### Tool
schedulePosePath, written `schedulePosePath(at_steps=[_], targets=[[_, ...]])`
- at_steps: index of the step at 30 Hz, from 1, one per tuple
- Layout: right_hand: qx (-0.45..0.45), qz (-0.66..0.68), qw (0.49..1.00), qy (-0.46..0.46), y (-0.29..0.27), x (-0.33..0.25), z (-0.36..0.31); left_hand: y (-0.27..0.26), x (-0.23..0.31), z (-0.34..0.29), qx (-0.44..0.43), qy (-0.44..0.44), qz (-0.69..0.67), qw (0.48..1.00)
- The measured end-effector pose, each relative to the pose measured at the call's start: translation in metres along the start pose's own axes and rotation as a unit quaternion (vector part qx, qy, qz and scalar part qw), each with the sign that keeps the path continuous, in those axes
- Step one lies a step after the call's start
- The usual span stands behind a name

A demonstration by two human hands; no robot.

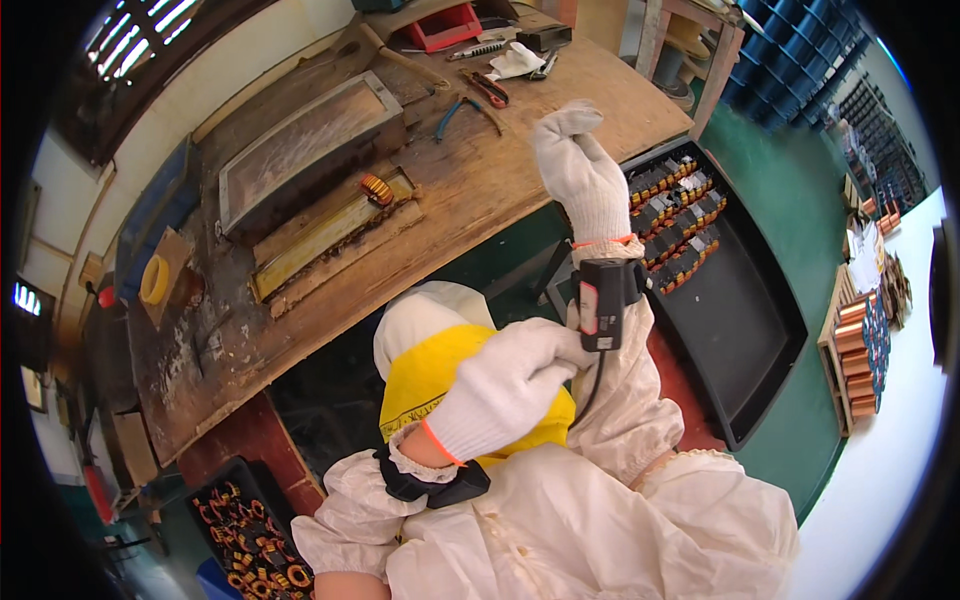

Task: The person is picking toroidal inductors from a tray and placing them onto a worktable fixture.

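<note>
Both my hands wear white knit gloves with orange cuffs. My left hand (505, 385) reaches across my lap, its fingertips closed together by my right forearm. Whatever they pinch there, if anything, is hidden. A black box with a cable (602, 305) is strapped on my right wrist, just above those fingertips. My right hand (583, 165) is raised over the right end of the bench, fingers loosely bent with nothing visible in them. On the bench, a copper-wound ring coil (377, 190) rests on a yellowish strip (335, 245) in a wooden frame. Yellow material (430, 375) lies across my lap.
At right, a black tray (745, 370) holds rows of wound coils (680, 225). Another bin of loose coils (255, 540) sits lower left. The wooden bench (470, 200) carries a framed metal box (310, 150), pliers (465, 115), a hammer (400, 60) and a red bin (440, 27).
</note>
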State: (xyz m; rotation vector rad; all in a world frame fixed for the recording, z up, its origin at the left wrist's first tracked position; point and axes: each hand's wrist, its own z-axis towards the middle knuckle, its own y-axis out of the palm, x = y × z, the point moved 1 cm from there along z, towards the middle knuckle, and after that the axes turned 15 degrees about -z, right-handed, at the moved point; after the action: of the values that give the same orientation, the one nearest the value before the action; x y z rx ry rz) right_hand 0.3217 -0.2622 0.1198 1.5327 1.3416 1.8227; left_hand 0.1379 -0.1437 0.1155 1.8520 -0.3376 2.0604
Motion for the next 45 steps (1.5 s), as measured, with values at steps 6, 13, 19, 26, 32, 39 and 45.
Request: schedulePosePath(at_steps=[6, 13, 19, 26, 32, 39, 45], targets=[[-0.060, 0.013, 0.990, 0.130, -0.009, -0.031, 0.023, 0.007, 0.006, 0.001, -0.005, 0.104, 0.106, 0.989], [-0.050, -0.025, 0.998, 0.033, -0.005, -0.007, 0.009, 0.008, 0.008, 0.003, -0.005, 0.103, 0.128, 0.986], [-0.071, -0.105, 0.992, -0.028, 0.003, 0.001, -0.002, 0.005, -0.004, -0.002, 0.018, 0.061, 0.023, 0.998], [-0.072, -0.289, 0.934, -0.195, -0.005, 0.002, -0.004, -0.006, -0.003, 0.006, 0.021, -0.169, 0.050, 0.984], [-0.020, -0.499, 0.813, -0.298, -0.020, 0.010, 0.000, -0.004, -0.018, 0.013, 0.094, -0.180, 0.044, 0.978], [-0.053, -0.805, 0.448, -0.386, -0.026, 0.026, -0.009, -0.008, -0.026, 0.010, 0.154, -0.171, -0.090, 0.969], [-0.049, -0.847, 0.338, -0.408, -0.033, 0.028, -0.002, -0.006, -0.027, 0.007, 0.168, -0.136, -0.120, 0.969]])
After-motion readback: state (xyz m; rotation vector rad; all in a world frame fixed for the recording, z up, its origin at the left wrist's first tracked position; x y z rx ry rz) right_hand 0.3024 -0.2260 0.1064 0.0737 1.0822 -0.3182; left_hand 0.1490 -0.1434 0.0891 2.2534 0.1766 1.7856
